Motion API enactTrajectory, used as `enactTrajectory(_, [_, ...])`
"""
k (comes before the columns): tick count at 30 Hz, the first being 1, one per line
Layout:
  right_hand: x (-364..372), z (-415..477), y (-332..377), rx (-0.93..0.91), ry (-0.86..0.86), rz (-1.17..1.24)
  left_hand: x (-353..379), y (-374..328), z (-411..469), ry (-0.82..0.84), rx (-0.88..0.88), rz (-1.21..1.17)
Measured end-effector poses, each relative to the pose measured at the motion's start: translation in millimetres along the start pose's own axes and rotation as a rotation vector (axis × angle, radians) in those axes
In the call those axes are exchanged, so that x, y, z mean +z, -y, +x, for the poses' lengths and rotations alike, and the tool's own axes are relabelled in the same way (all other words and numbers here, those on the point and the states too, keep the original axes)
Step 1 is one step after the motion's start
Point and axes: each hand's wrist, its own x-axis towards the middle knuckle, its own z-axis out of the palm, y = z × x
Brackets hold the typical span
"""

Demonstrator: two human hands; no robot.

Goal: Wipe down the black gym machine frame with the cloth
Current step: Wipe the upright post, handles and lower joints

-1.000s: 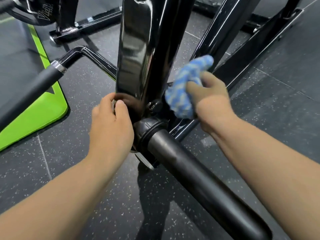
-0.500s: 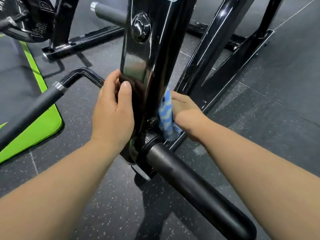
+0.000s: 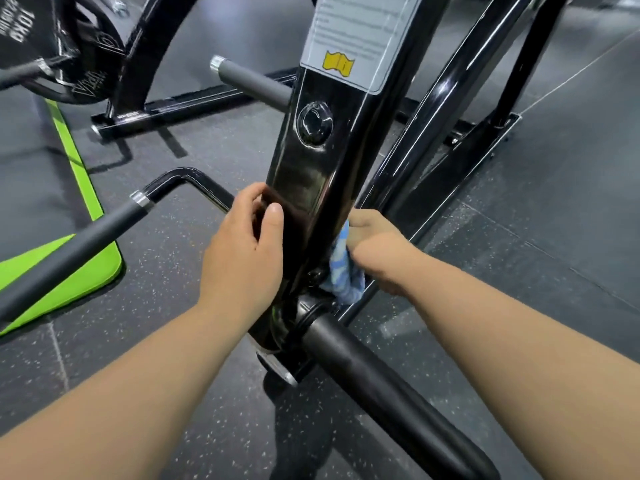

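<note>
Blue-and-white cloth (image 3: 341, 271) bunched against the right side of the glossy black frame upright (image 3: 311, 188), just above its padded roller (image 3: 381, 382); the right hand (image 3: 377, 247) clamps the cloth there. The left hand (image 3: 242, 251) wraps the upright's left edge, thumb on its front. A green mat (image 3: 69, 268) lies left of the upright.
</note>
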Motion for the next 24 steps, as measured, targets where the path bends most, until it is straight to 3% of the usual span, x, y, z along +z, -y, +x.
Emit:
enactTrajectory(4, [-15.0,23.7,-2.6,-0.111,0.003,-0.868,-3.3,1.3,1.5,-0.022,-0.012,-0.013])
enactTrajectory(6, [-14.6,28.4,-4.3,-0.125,-0.077,-1.052,-5.3,4.1,3.9,-0.028,0.009,0.007])
enactTrajectory(13, [-19.1,45.4,5.6,-0.152,0.154,-0.842,14.7,15.4,-9.9,-0.022,0.136,0.043])
enactTrajectory(18, [-12.9,59.0,11.4,0.004,0.238,-0.867,28.9,20.9,-15.4,-0.058,0.157,0.113])
enactTrajectory(21, [-8.4,68.5,9.4,-0.046,0.272,-0.639,32.1,24.7,-15.5,-0.072,0.161,0.147])
enactTrajectory(24, [-9.6,64.3,-1.0,-0.108,0.177,-0.429,32.6,25.6,-14.0,-0.068,0.164,0.148])
